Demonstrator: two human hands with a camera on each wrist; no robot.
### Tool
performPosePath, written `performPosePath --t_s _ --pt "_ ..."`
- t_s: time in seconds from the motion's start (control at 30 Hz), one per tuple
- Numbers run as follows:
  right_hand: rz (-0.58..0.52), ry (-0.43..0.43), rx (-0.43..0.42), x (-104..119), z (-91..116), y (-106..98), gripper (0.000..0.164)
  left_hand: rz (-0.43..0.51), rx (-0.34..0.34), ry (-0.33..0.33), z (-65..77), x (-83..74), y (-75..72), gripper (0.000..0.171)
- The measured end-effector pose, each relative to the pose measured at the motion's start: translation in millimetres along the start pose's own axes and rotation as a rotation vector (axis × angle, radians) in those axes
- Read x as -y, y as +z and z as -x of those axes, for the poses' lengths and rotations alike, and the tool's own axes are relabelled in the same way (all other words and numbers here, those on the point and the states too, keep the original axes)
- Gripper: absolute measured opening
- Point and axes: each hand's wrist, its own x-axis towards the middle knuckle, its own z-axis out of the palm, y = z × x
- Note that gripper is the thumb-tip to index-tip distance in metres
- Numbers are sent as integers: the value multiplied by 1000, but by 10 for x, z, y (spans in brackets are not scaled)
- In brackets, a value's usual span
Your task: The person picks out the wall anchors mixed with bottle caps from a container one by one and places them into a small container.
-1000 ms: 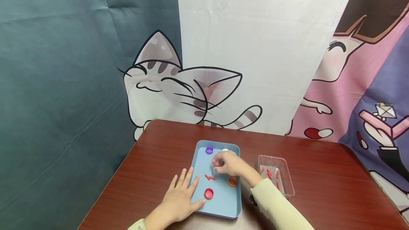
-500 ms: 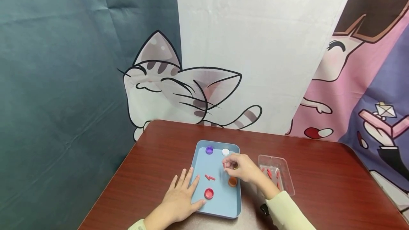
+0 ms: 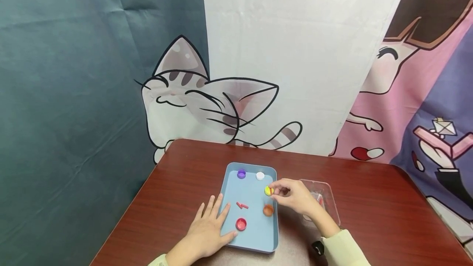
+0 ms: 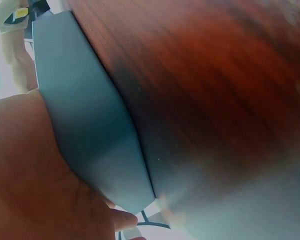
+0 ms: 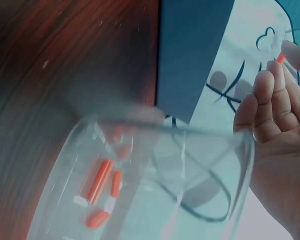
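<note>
My right hand (image 3: 295, 196) pinches a short red stick (image 5: 281, 57) between thumb and fingertips, right above the yellow bottle cap (image 3: 267, 191) at the tray's right side. Whether the stick touches the cap I cannot tell. My left hand (image 3: 207, 231) lies with fingers spread at the left edge of the blue tray (image 3: 256, 239), thumb over its rim. Two red sticks (image 3: 242, 205) lie mid-tray. A red cap (image 3: 241, 224) sits near the front, an orange cap (image 3: 268, 211) to the right. Purple (image 3: 242, 177) and white caps (image 3: 260, 176) stand at the back.
A clear plastic box (image 3: 330, 202) stands right of the tray, partly behind my right hand and forearm. Several red sticks (image 5: 101, 181) lie inside it. The brown wooden table (image 3: 173, 192) reaches back to a printed curtain (image 3: 303, 73).
My right hand has moved rightward from mid-tray with the red stick, past the white cap to the yellow cap, which is now uncovered. My left hand stays in place.
</note>
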Motion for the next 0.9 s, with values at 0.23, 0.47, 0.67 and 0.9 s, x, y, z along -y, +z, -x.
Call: performPosePath --t_s 0.23,0.47,0.67,0.9 --pt "-9 66 -47 -38 174 -170 23 -1 11 -1 22 -12 -13 85" --pt "-69 176 -91 -84 328 -377 23 -7 -6 8 11 4 -6 85" --pt "-52 179 -120 -133 471 -530 27 -9 -4 1 8 13 9 84" --pt "-49 189 -159 -206 654 -671 27 -6 -7 6 10 1 9 84"
